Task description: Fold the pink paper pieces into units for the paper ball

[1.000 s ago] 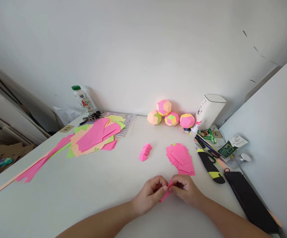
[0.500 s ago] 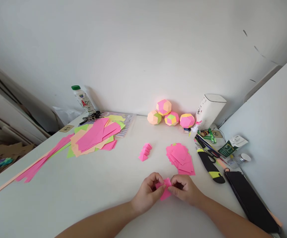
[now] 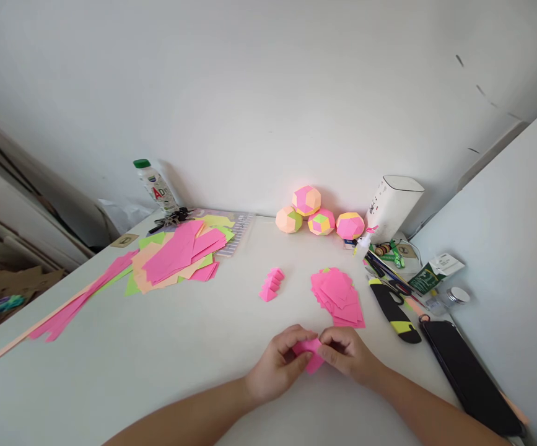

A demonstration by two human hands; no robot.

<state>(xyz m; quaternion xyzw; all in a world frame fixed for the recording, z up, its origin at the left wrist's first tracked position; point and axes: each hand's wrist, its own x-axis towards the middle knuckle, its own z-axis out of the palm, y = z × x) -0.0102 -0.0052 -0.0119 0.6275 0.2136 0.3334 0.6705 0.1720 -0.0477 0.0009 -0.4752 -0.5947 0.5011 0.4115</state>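
Note:
Between my hands, just above the front part of the table, is a small pink piece of paper (image 3: 313, 361), partly folded. My left hand (image 3: 278, 362) pinches its left side between thumb and fingers. Closed on the upper right edge is my right hand (image 3: 348, 355), thumb against the forefinger. Part of the paper is hidden behind the fingers. Beyond the hands lies a loose pile of pink paper squares (image 3: 339, 294). To the left of that pile stands a short row of folded pink paper pieces (image 3: 272, 285).
Several paper balls (image 3: 321, 222) sit against the wall. Coloured sheets (image 3: 175, 257) and strips lie left, near a green-capped bottle (image 3: 157, 186). Along the right are a glue bottle (image 3: 362, 246), a black-and-yellow cutter-like tool (image 3: 393, 311), a glass jar (image 3: 449, 298) and a black case (image 3: 472, 375).
The fingers of my left hand have shifted over the paper's top edge, and the top of the paper now looks folded down. My right hand has barely moved.

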